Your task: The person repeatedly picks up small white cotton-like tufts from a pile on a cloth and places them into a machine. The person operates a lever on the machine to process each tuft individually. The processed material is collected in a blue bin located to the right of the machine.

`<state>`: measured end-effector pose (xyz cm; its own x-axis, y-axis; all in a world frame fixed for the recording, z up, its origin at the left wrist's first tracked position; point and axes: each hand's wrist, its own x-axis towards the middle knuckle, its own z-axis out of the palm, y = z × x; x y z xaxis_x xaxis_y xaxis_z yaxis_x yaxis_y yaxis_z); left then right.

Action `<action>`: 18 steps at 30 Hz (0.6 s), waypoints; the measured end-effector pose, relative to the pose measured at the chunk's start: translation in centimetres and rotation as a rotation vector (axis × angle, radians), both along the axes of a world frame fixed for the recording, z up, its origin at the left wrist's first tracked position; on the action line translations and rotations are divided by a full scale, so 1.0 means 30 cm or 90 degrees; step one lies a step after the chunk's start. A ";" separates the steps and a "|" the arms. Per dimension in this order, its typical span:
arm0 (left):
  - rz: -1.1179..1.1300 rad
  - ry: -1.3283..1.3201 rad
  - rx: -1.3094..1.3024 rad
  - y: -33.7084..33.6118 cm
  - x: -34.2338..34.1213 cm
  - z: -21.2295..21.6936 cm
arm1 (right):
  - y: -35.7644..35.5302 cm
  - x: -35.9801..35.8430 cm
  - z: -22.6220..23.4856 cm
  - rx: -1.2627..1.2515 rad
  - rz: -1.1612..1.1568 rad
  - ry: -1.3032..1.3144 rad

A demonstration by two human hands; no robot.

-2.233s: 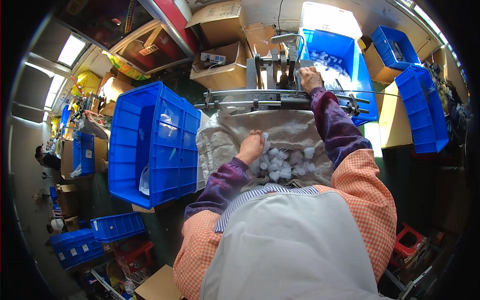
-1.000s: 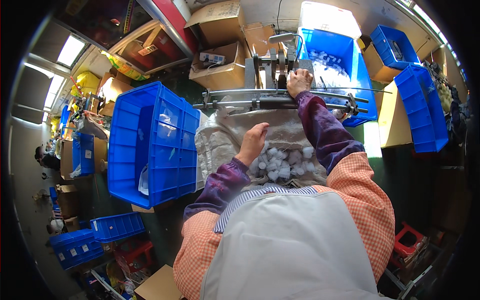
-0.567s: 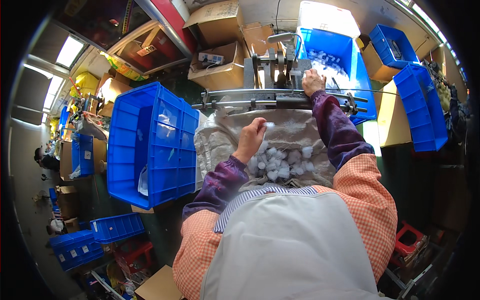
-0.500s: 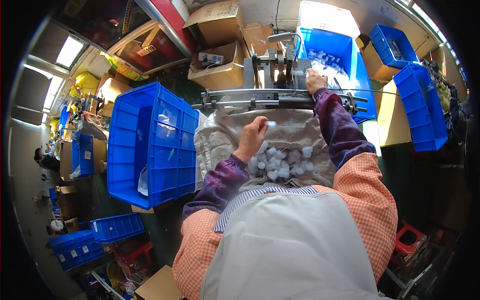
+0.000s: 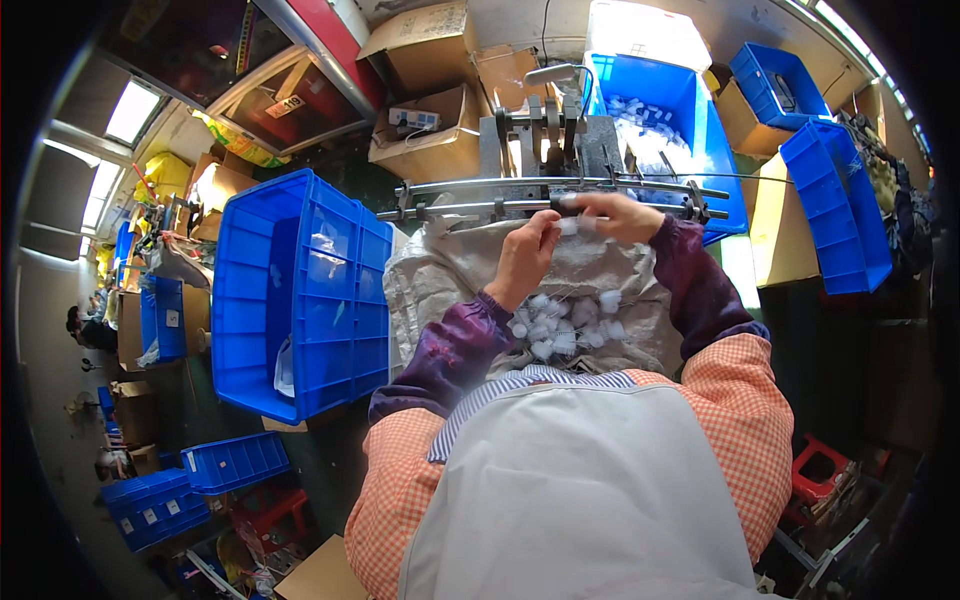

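My left hand is closed in a pinch over the grey cloth, in front of the metal rails. A small white plastic piece shows at its fingertips. My right hand reaches in from the right, its fingers beside that piece and smeared by motion. Whether it grips anything, I cannot make out. Below both hands, a pile of small white pieces, some with thin bristle-like strands, lies on the grey cloth.
Directly ahead stands a metal machine with two long rails. Behind it to the right, a blue bin holds many white pieces. A large blue crate stands at my left. Cardboard boxes sit behind the machine.
My right hand has come back from the blue bin to the cloth, toward the left hand. My left hand has moved up and right, still pinching a white piece.
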<state>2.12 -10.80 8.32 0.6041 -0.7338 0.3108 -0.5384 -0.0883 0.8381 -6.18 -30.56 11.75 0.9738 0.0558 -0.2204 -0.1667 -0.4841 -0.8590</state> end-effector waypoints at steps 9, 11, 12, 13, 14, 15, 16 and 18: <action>0.021 -0.218 0.499 0.121 0.011 -0.191 | -0.206 0.221 -0.261 -0.584 -0.385 -0.227; 0.017 -0.220 0.499 0.145 -0.002 -0.262 | -0.218 0.258 -0.289 -0.657 -0.396 -0.208; 0.015 -0.221 0.498 0.148 -0.005 -0.288 | -0.220 0.271 -0.296 -0.678 -0.391 -0.187; 0.006 -0.218 0.505 0.147 -0.010 -0.292 | -0.221 0.278 -0.302 -0.699 -0.385 -0.163; -0.003 -0.216 0.512 0.145 -0.014 -0.295 | -0.227 0.282 -0.307 -0.715 -0.360 -0.139; -0.014 -0.213 0.519 0.143 -0.015 -0.299 | -0.230 0.288 -0.313 -0.712 -0.364 -0.138; -0.014 -0.217 0.507 0.146 -0.015 -0.313 | -0.229 0.292 -0.315 -0.709 -0.366 -0.139; -0.017 -0.226 0.482 0.150 -0.013 -0.341 | -0.227 0.297 -0.318 -0.698 -0.365 -0.152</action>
